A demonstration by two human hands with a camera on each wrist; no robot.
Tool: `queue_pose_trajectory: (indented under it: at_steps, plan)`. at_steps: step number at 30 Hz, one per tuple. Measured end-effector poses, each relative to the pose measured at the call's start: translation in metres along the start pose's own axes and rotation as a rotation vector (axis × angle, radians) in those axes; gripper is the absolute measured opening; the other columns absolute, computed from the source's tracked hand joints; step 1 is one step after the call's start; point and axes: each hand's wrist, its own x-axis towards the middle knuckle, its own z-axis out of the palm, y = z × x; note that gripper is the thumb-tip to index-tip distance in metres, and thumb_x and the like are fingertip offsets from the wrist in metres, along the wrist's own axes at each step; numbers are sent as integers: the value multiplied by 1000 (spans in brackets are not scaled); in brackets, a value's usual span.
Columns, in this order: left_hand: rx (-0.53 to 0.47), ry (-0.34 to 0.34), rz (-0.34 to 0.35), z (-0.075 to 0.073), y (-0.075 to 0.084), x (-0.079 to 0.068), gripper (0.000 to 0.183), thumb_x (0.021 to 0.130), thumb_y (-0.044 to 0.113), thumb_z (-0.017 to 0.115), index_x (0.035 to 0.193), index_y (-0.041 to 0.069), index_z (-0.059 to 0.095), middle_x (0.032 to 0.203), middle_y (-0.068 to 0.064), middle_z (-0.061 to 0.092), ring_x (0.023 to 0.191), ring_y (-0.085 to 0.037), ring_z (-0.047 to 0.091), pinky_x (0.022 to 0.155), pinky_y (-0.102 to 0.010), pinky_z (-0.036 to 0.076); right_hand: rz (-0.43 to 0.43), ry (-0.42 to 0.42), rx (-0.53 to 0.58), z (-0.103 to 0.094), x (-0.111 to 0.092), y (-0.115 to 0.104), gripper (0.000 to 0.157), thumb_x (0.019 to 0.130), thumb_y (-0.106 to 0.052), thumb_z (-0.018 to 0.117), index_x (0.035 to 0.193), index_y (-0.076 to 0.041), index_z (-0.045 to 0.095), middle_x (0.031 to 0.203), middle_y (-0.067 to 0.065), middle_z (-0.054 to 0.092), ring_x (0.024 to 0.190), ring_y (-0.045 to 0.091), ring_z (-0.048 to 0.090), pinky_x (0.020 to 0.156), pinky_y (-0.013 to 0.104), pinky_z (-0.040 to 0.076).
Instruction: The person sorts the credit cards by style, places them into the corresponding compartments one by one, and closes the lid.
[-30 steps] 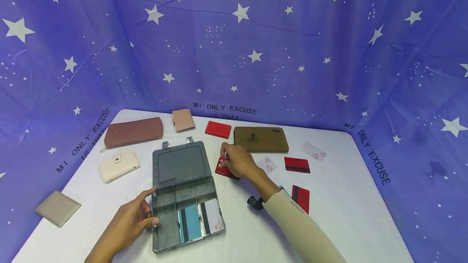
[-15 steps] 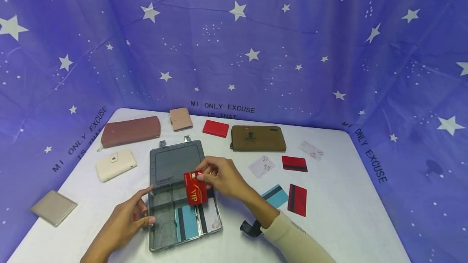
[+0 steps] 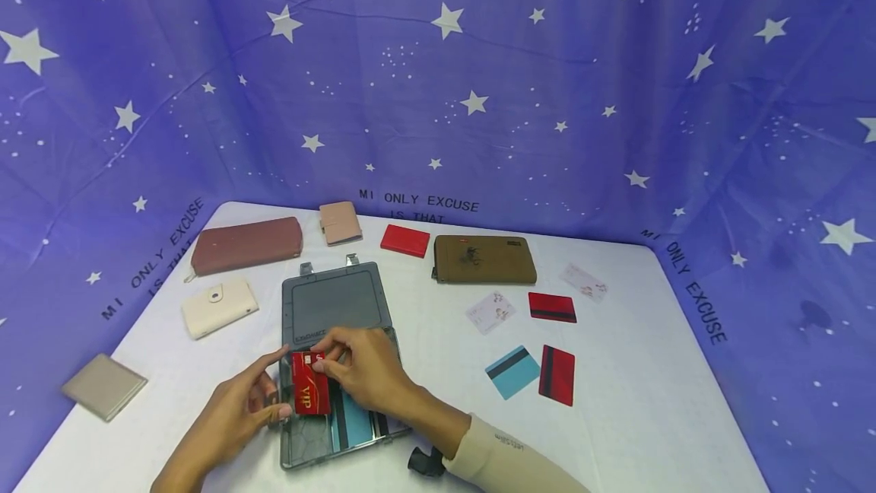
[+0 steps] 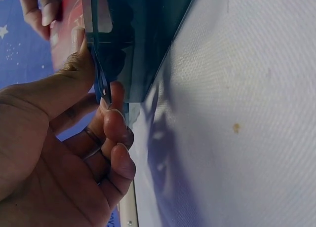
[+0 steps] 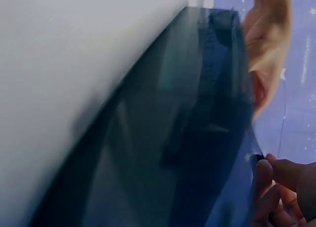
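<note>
Partway along, by my judgement: in the open, smoky-grey plastic divided box, a light-blue rectangular card with dark stripe lies in the front middle compartment, a white rectangular card with dark stripe, partly hidden, at front right. The glossy red VIP card is pinched by the right hand over the box's left column; cannot tell whether it touches the floor. Left hand: thumb and forefinger apart, touching the box's left edge. Apparently left: loose cards on the white cloth-covered table. Counts: box, 1; cards boxed, 2; held, 1; loose, 5 (two white pink-printed cards, two red black-striped cards, one light-blue black-striped card). Wallet-like cases, 6: long maroon, cream snap-closed, flat taupe, small pink, flat red, olive rectangular.
</note>
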Motion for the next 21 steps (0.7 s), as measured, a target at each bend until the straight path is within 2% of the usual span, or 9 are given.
queue_pose_trajectory:
  at_steps: [3,6,9,13,18,21]
  plan:
    - [-1,3,-3,0,0,-1,82,71,14,86,144,7,50,82,7,53,60,4,44,53,-19,40,-24,-11,-34,3,-1,-4,17,86,-26,78,103,-22,74,79,-15,70,51,-4,47,44,17,42]
    - [-6,10,5,-1,0,-1,82,71,14,86,144,7,50,82,8,54,61,4,45,53,-19,41,-55,-50,-123,8,-4,-5,15,87,-28,78,100,-23,74,78,-16,70,53,-7,48,47,14,41]
    - [-3,14,8,-1,1,-1,82,70,15,87,144,7,50,82,8,54,60,4,44,52,-19,40,-133,-100,-295,12,-9,-3,14,86,-34,78,97,-26,75,79,-18,66,63,-10,49,55,9,38]
    - [7,16,-3,-2,3,-1,82,70,15,87,143,8,50,82,9,54,61,4,44,53,-20,39,-254,-136,-513,16,-14,-3,14,86,-40,77,95,-30,77,88,-16,57,79,-4,45,60,8,33]
    - [14,1,-29,-1,4,0,82,71,17,86,144,9,50,82,8,54,61,4,44,54,-20,39,-314,-203,-699,15,-16,-2,20,96,-46,63,99,-33,78,102,-10,49,92,5,38,64,13,36]
    - [18,-8,-39,-1,4,-1,82,71,17,87,144,9,50,82,8,53,61,4,44,53,-19,39,-336,-261,-753,13,-18,0,30,100,-51,52,104,-36,77,106,-7,48,95,8,38,70,18,38]
